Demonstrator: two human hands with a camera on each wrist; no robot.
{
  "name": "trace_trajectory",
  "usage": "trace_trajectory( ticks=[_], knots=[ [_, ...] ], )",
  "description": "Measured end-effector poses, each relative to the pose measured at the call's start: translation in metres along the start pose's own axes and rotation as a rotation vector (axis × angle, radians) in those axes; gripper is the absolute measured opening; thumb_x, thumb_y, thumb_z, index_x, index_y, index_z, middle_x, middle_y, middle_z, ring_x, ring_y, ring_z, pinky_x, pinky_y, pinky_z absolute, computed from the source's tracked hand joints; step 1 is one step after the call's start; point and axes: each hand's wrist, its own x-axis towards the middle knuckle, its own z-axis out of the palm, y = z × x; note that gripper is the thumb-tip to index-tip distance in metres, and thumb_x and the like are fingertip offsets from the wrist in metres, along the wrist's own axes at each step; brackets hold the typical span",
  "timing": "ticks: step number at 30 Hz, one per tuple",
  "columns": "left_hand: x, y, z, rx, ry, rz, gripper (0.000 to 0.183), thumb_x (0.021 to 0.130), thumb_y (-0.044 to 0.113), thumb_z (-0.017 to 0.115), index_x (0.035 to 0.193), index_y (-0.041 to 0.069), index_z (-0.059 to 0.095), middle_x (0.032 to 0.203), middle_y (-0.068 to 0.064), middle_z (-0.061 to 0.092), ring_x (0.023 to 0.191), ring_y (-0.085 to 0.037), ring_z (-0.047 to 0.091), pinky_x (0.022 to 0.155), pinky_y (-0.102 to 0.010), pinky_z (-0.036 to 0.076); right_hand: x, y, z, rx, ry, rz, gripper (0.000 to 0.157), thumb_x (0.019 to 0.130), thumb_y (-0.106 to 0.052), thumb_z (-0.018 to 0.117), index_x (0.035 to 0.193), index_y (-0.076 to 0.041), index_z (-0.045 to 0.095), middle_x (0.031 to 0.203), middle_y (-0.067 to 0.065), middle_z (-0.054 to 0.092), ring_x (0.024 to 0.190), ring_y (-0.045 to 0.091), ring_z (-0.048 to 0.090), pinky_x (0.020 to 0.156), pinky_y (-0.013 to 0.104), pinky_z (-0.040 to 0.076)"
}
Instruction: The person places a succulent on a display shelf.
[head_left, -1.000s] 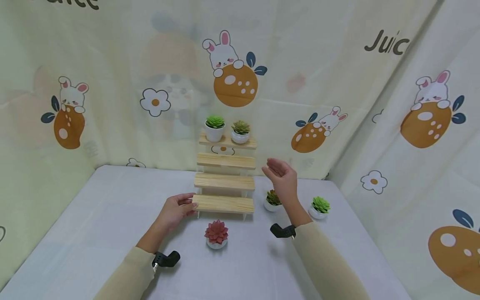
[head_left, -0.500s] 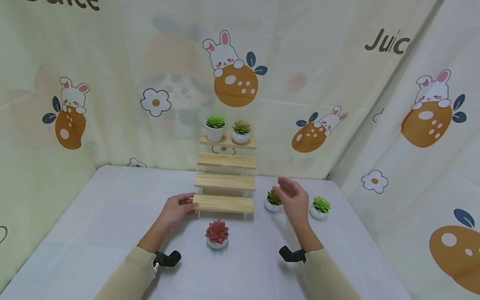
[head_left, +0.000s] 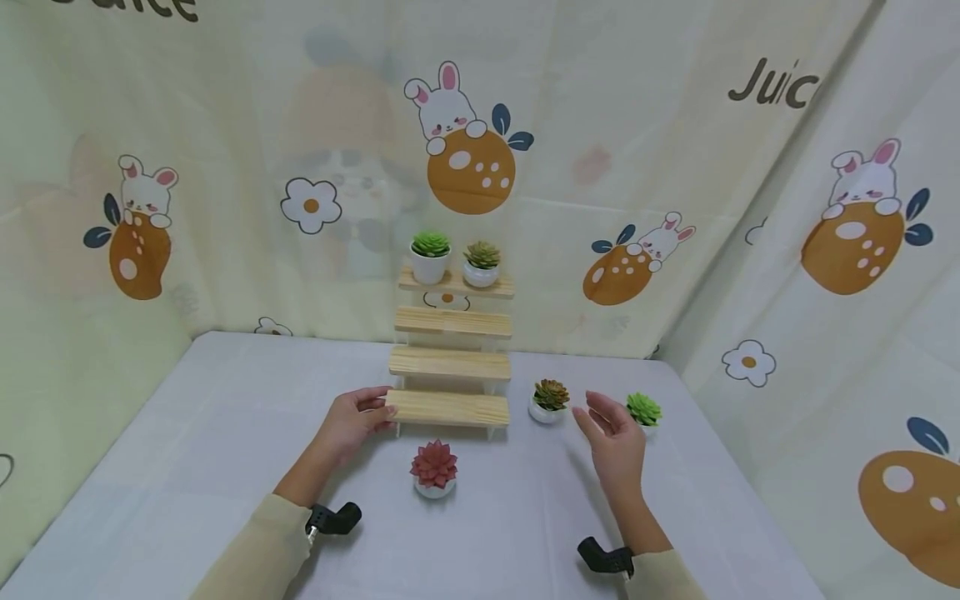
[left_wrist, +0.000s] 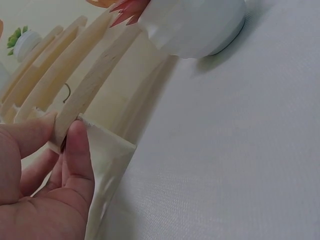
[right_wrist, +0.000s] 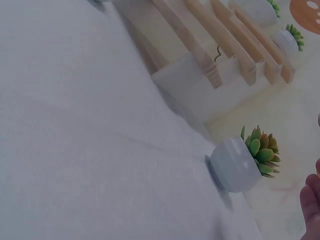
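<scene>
My left hand (head_left: 355, 425) pinches the left end of the lowest board on a stepped wooden stand (head_left: 447, 408); the left wrist view shows thumb and fingers on either side of that board (left_wrist: 92, 75). My right hand (head_left: 617, 437) is in the air with fingers loosely bent and nothing in it. It lies between a brown-green potted succulent (head_left: 550, 402) and a bright green potted succulent (head_left: 643, 410), overlapping the second one's pot. In the right wrist view its fingertips (right_wrist: 311, 200) show at the right edge, beside the brown-green succulent (right_wrist: 240, 162).
A red potted succulent (head_left: 433, 468) stands on the white-covered table (head_left: 480, 542) in front of the stand. The top board carries a green succulent in a tall pot (head_left: 430, 257) and a dull green one (head_left: 482, 263). A printed curtain (head_left: 247, 167) hangs behind.
My right hand has moved from beside the stand down and to the right, past the brown-green succulent, which is now fully visible. The left hand keeps its hold on the board.
</scene>
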Motion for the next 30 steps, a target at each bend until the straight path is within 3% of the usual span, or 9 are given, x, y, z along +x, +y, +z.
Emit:
trace_trajectory(
  ticks=[4, 9, 16, 20, 26, 30],
  knots=[
    [0.000, 0.000, -0.001, -0.003, -0.001, 0.000, 0.047, 0.098, 0.000, 0.065, 0.143, -0.005, 0.054, 0.121, -0.020, 0.061, 0.091, -0.015, 0.068, 0.084, -0.030, 0.065, -0.006, 0.002, -0.010, -0.076, 0.045, 0.003, 0.043, 0.087, -0.031, 0.083, 0.125, -0.014, 0.073, 0.129, 0.005, 0.071, 0.109, 0.000, 0.065, 0.100, 0.014, 0.054],
    [0.001, -0.001, 0.001, -0.011, -0.005, 0.003, 0.046, 0.098, -0.001, 0.065, 0.142, -0.007, 0.054, 0.118, -0.019, 0.062, 0.090, -0.015, 0.067, 0.084, -0.030, 0.065, -0.008, 0.010, -0.025, -0.109, 0.130, -0.071, 0.040, 0.086, -0.019, 0.085, 0.123, -0.010, 0.074, 0.129, 0.013, 0.071, 0.105, -0.004, 0.064, 0.096, 0.012, 0.054],
    [-0.001, 0.002, 0.000, -0.012, -0.004, 0.001, 0.047, 0.097, -0.001, 0.066, 0.142, -0.008, 0.054, 0.117, -0.019, 0.062, 0.089, -0.015, 0.067, 0.083, -0.030, 0.065, -0.007, 0.018, -0.044, -0.198, 0.252, -0.116, 0.045, 0.080, -0.014, 0.089, 0.122, -0.005, 0.073, 0.125, 0.007, 0.070, 0.112, -0.007, 0.056, 0.093, 0.009, 0.052],
    [0.000, 0.001, 0.000, -0.009, -0.003, -0.004, 0.047, 0.097, -0.001, 0.066, 0.142, -0.007, 0.054, 0.117, -0.019, 0.061, 0.090, -0.016, 0.067, 0.083, -0.030, 0.065, -0.005, 0.024, -0.055, -0.229, 0.317, -0.073, 0.043, 0.081, -0.020, 0.089, 0.119, -0.006, 0.074, 0.123, 0.000, 0.064, 0.114, -0.003, 0.052, 0.093, 0.014, 0.050],
    [0.002, -0.001, -0.001, -0.003, -0.002, -0.002, 0.047, 0.097, -0.001, 0.066, 0.142, -0.006, 0.054, 0.118, -0.019, 0.061, 0.091, -0.016, 0.067, 0.084, -0.030, 0.065, 0.001, 0.035, -0.067, -0.265, 0.363, 0.069, 0.058, 0.085, -0.034, 0.085, 0.132, -0.007, 0.065, 0.136, 0.009, 0.055, 0.126, 0.023, 0.047, 0.101, 0.029, 0.047],
    [0.003, -0.002, -0.001, 0.001, 0.005, -0.001, 0.047, 0.097, 0.000, 0.066, 0.142, -0.005, 0.054, 0.117, -0.019, 0.061, 0.091, -0.016, 0.068, 0.083, -0.029, 0.065, 0.006, 0.037, -0.071, -0.250, 0.359, 0.155, 0.069, 0.085, -0.037, 0.084, 0.142, -0.009, 0.057, 0.143, 0.012, 0.050, 0.132, 0.028, 0.045, 0.105, 0.039, 0.044]
  ],
)
